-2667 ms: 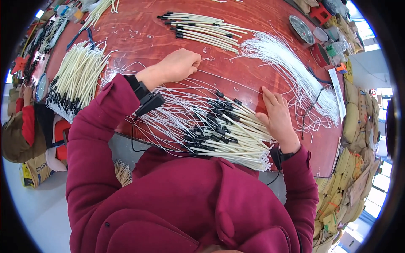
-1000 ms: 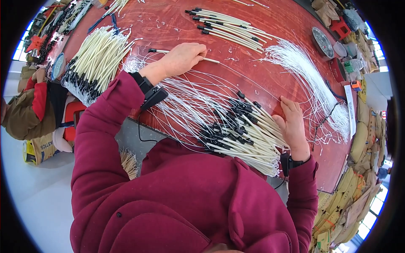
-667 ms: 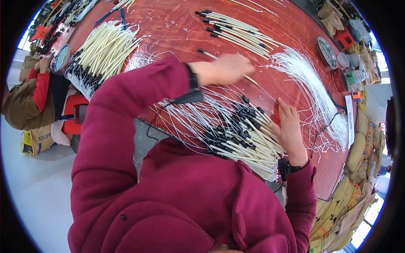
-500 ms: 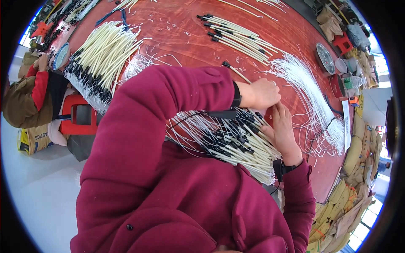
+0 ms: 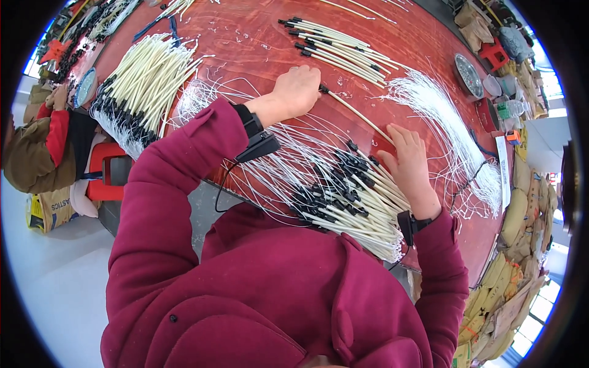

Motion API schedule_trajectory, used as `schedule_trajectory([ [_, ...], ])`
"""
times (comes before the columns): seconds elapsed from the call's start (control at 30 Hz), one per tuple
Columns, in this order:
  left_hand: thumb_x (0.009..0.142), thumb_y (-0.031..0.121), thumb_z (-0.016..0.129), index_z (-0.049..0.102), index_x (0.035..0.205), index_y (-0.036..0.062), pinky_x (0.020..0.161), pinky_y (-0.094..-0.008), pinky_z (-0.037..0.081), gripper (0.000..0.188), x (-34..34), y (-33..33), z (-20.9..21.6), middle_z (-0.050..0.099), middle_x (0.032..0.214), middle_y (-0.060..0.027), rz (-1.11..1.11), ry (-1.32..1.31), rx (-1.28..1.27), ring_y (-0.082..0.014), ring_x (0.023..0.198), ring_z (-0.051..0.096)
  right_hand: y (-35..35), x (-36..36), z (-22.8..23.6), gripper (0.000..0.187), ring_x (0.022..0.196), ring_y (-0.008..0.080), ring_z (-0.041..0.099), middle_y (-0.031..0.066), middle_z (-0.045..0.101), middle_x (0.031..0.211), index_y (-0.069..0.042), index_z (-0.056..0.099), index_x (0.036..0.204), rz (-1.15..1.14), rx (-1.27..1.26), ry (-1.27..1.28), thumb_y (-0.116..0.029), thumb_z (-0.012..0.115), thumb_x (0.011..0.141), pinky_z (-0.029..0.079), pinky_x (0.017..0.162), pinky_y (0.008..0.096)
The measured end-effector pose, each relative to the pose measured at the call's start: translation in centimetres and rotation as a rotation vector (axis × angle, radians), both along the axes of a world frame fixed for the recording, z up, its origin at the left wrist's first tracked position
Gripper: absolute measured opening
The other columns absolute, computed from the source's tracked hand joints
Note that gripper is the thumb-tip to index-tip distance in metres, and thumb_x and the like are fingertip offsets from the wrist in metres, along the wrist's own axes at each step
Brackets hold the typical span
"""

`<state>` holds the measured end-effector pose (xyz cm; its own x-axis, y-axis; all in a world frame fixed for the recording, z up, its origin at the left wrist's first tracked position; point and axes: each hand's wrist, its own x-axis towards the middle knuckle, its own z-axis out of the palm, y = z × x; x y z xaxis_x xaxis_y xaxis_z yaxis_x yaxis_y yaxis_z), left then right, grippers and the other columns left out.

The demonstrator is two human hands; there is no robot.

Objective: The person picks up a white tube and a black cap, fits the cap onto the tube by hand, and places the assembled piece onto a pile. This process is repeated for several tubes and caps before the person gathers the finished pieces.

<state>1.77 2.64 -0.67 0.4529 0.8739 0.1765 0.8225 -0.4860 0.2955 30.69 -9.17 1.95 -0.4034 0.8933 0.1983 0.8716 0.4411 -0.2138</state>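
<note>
A: Where is the left hand [image 5: 299,92]?

B: Upper middle of the frame, knuckles up on the red-brown surface [image 5: 245,37]. It is curled shut around the black-tipped end of a single cream rod [image 5: 356,114], which runs from that hand down and to the right across the surface.

A: And the other end of that rod?

B: It reaches the fingertips of the right hand [image 5: 408,164], right of centre. That hand lies flat, palm down, fingers spread a little and gripping nothing, its fingers touching the rod's far end. Its heel rests on the pile of rods with black ends [image 5: 350,196] lying in front of the person, in the centre of the frame.

A: What else lies around?

B: Thin white wires [image 5: 288,165] trail from that pile toward the left and pass under the left wrist. Just above the left hand, at the top centre, lies a loose row of rods [image 5: 340,49]. A thick bundle of cream rods [image 5: 144,83] sits at the upper left, black ends toward the surface's edge. At the right, a sheaf of white wires [image 5: 448,122] curves down toward the edge. A round metal dish [image 5: 470,66] sits at the upper right.

A: Anyone else?

B: At the far left edge, another person's red sleeve [image 5: 56,126] shows.
</note>
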Motion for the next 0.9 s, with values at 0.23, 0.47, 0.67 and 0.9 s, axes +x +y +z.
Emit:
schedule_trajectory([
  [0.23,0.087,0.007,0.050,0.058,0.091,0.0010,0.072,-0.0522,0.053,0.012,3.0,0.7,-0.9,0.064,0.089,-0.0230,-0.191,0.034,0.077,-0.0423,0.086,0.064,1.1,1.4,0.4,0.008,0.085,0.0314,0.062,0.0092,0.067,0.085,-0.007,0.069,0.083,-0.109,0.073,-0.261,-0.014,0.071,0.081,0.048,0.074,0.0436],
  [0.47,0.095,0.012,0.047,0.053,0.097,0.0013,0.079,-0.0522,0.042,0.013,-2.1,-0.4,0.4,0.056,0.094,-0.0226,-0.189,-0.156,0.074,-0.0432,0.092,0.054,1.1,0.7,-1.0,0.015,0.062,0.0277,0.064,0.0101,0.065,0.064,-0.012,0.069,0.062,-0.007,0.298,-0.328,-0.019,0.064,0.074,0.049,0.056,0.0424],
  [0.67,0.099,0.016,0.049,0.053,0.100,0.0020,0.080,-0.0509,0.044,0.015,-10.6,5.4,2.4,0.058,0.098,-0.0228,-0.065,-0.085,0.435,-0.0445,0.096,0.056,-2.4,4.6,3.3,0.010,0.073,0.0305,0.055,0.0117,0.058,0.076,-0.006,0.062,0.074,-0.073,0.001,-0.443,-0.015,0.064,0.071,0.042,0.067,0.0439],
  [0.9,0.101,0.020,0.049,0.056,0.101,-0.0006,0.080,-0.0506,0.045,0.022,-27.4,0.3,7.0,0.060,0.094,-0.0254,0.275,0.262,0.478,-0.0464,0.093,0.058,-8.9,3.0,9.4,0.015,0.085,0.0303,0.056,0.0077,0.060,0.083,-0.005,0.058,0.077,0.127,-0.094,0.071,0.000,0.067,0.067,0.043,0.080,0.0391],
])
